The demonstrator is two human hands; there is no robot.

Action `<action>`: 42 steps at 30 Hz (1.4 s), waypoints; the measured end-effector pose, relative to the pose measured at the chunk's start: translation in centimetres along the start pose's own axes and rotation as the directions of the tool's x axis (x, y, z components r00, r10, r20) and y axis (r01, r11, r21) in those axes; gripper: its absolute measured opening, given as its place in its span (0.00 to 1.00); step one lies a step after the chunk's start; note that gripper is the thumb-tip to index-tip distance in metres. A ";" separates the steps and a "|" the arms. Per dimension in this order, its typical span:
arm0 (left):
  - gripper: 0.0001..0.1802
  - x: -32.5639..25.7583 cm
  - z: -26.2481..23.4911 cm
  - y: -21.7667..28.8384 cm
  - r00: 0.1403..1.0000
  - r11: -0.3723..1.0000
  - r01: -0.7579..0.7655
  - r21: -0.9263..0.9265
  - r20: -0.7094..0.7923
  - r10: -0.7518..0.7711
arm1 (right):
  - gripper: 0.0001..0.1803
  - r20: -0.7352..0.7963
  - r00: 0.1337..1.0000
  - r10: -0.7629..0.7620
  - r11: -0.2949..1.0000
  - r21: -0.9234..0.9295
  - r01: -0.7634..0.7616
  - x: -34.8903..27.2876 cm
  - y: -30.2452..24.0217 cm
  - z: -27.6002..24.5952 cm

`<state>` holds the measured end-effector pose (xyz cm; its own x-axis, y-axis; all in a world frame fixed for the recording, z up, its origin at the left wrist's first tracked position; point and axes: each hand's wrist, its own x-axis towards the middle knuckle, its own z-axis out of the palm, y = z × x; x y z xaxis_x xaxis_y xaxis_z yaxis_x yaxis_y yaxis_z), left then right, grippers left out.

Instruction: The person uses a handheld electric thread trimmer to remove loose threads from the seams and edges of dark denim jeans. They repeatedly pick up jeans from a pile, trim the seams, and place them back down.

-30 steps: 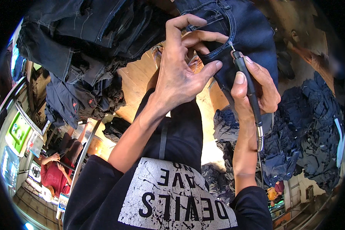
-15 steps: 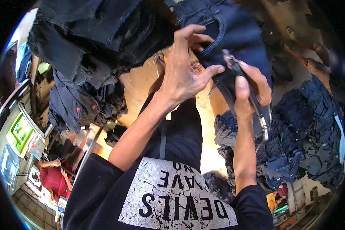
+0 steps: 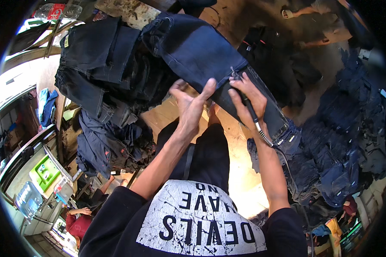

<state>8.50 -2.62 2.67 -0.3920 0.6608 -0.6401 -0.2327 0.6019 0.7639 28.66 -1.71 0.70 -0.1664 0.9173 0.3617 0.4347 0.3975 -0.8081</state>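
Note:
Dark blue trousers [image 3: 201, 51] lie across a dark flat support [image 3: 259, 100] in front of me. My right hand [image 3: 251, 100] is closed around a slim black pen-shaped tool [image 3: 249, 107] with a metal spring at its cable end. The tool's metal tip is at the trouser hem, touching it or just above; I cannot tell which. By the near edge of the trousers, my left hand [image 3: 191, 107] has its thumb stretched out and its fingers apart. It appears to hold nothing; its fingertips are partly turned away.
Dark trousers [image 3: 94, 51] hang in a stack at the left, with more garments [image 3: 111, 137] below. A large dark cloth heap [image 3: 330, 137] is at the right; the tool's cable [image 3: 287, 165] runs past it. Another person in red [image 3: 77, 225] sits lower left.
The trousers now lie flatter and farther left, with the hem in front of me. My left hand has come off the cloth's curved edge; my right hand has moved left with the tool.

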 end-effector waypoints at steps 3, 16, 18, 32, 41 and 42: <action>0.59 -0.5 1.2 -2.7 0.969 0.988 -0.129 -0.085 0.201 0.144 | 0.10 -0.006 0.998 0.065 0.996 0.063 -0.065 0.2 -0.4 -1.2; 0.20 0.6 -3.3 -5.0 0.949 0.984 -0.173 -0.043 0.260 0.178 | 0.13 0.127 0.985 -0.116 0.993 0.017 0.115 -2.1 -0.6 -0.5; 0.19 0.7 -3.4 -5.2 0.954 0.984 -0.176 0.000 0.245 0.170 | 0.15 0.161 0.979 -0.128 0.992 0.000 0.129 -2.3 -0.6 -0.1; 0.19 0.4 -3.1 -6.6 0.951 0.968 -0.248 -0.027 0.185 0.249 | 0.16 0.242 0.960 -0.142 0.989 -0.014 0.150 -2.4 -0.6 0.5; 0.16 0.5 -2.9 -7.7 0.950 0.965 -0.220 -0.146 0.193 0.246 | 0.17 0.218 0.967 -0.135 0.990 -0.012 0.141 -2.5 -0.5 0.5; 0.16 0.5 -2.9 -7.8 0.950 0.966 -0.222 -0.135 0.195 0.245 | 0.17 0.209 0.968 -0.137 0.990 -0.011 0.142 -2.5 -0.4 0.5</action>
<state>7.54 -8.27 -3.36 -0.2559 0.8625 -0.4366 -0.2584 0.3742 0.8906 28.44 -4.19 -0.09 -0.4054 0.8386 0.3638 0.4164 0.5237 -0.7432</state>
